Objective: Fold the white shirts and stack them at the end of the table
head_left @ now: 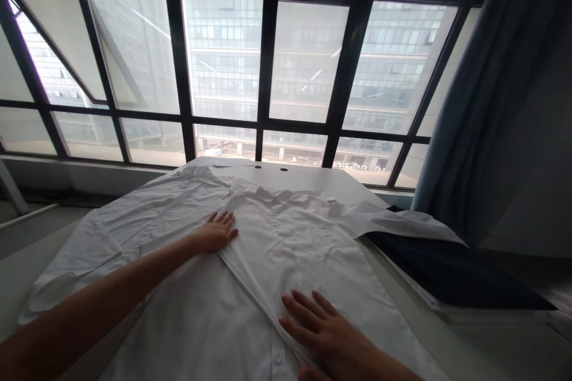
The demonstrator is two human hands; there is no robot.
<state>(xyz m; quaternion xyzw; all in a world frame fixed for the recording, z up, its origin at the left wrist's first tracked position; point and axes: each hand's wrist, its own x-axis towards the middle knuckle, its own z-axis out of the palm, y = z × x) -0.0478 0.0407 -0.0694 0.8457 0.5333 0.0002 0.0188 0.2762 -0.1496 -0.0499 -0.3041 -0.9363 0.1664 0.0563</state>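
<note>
A white shirt [250,274] lies spread over the table, its collar toward the window and its buttoned front edge running down the middle. My left hand [217,232] rests flat on the upper front of the shirt, fingers stretched out. Lower down and to the right, my right hand [322,327] lies on the cloth beside the front edge, its fingers extended and apart; part of the thumb is cut off by the frame's bottom. Wrinkled white cloth [165,208] covers the left side, and I cannot tell whether it all belongs to the same shirt.
On the right lies a stack of folded dark navy cloth [451,268] over white layers, with a white sleeve across its far edge. The white table [308,177] reaches toward a large black-framed window [266,71]. A blue curtain [473,107] hangs at the right.
</note>
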